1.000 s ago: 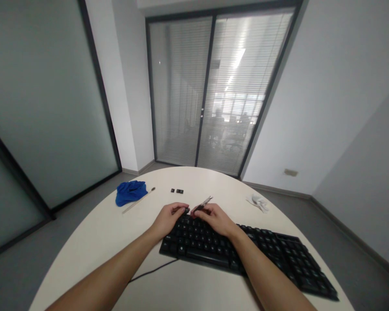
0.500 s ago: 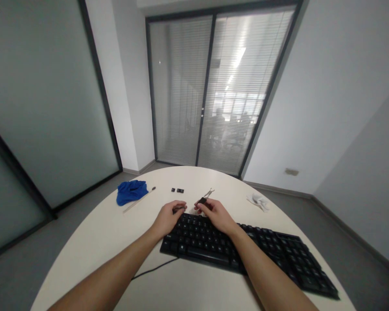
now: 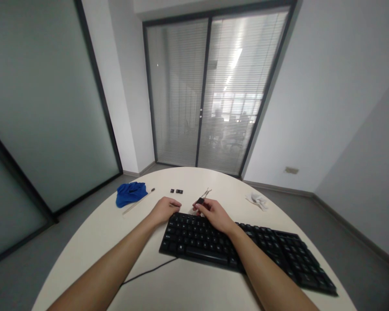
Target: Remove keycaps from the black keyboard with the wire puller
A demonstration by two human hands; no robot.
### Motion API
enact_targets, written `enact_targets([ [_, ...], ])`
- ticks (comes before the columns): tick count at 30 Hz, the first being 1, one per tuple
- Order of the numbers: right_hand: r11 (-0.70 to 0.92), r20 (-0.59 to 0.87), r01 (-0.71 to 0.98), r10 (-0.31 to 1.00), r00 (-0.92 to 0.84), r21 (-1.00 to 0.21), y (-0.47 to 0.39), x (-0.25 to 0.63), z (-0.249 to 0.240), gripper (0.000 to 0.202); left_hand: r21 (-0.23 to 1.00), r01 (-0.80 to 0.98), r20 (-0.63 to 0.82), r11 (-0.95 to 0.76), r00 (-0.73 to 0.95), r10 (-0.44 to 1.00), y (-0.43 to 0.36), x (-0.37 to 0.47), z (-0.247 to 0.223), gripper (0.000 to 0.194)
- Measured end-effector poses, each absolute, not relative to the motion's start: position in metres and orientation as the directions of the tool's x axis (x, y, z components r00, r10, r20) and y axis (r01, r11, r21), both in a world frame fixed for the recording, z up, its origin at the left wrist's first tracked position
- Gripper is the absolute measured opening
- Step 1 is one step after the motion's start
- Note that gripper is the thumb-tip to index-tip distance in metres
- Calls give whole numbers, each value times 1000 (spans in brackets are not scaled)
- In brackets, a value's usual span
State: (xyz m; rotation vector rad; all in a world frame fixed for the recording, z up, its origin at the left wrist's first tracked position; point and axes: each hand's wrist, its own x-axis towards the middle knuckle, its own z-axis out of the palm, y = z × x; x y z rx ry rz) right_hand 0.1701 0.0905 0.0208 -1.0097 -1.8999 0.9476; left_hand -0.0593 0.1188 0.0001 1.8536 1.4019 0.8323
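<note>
The right grip held a tool with thin prongs, and the left grip was near the black keyboard. Small dark keycaps lay beyond them, on the bench.

frosted glass, blinds across 2 dark-framed panes, white wall, grey floor

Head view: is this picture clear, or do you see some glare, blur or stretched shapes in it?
In the head view, bright glare streaks the glass door; the light on the table is soft; letters on the keyboard are mostly too soft to read; the forearms look stretched toward the bottom edge.
</note>
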Motion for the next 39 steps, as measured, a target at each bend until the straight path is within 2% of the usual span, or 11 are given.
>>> enact_targets([
  [5,411,282,289,872,-400,-864,91,171,21,34,736,597,162,-320,304,939,135,-50,8,28],
  [10,403,273,274,870,-411,-873,90,171,22,32,582,677,227,-450,397,889,149,-33,18,20],
  [17,401,277,260,870,-408,-878,90,171,21,31,348,793,261,-500,430,864,159,-26,15,18],
  [24,404,282,244,865,-414,-882,91,171,20,29,167,806,308,-568,505,806,161,-29,18,19],
  [29,404,280,245,864,-419,-881,92,171,19,30,114,837,340,-536,474,812,167,-25,16,21],
  [39,377,260,232,872,-414,-897,90,170,22,29,96,889,347,-447,391,853,178,-21,12,24],
])
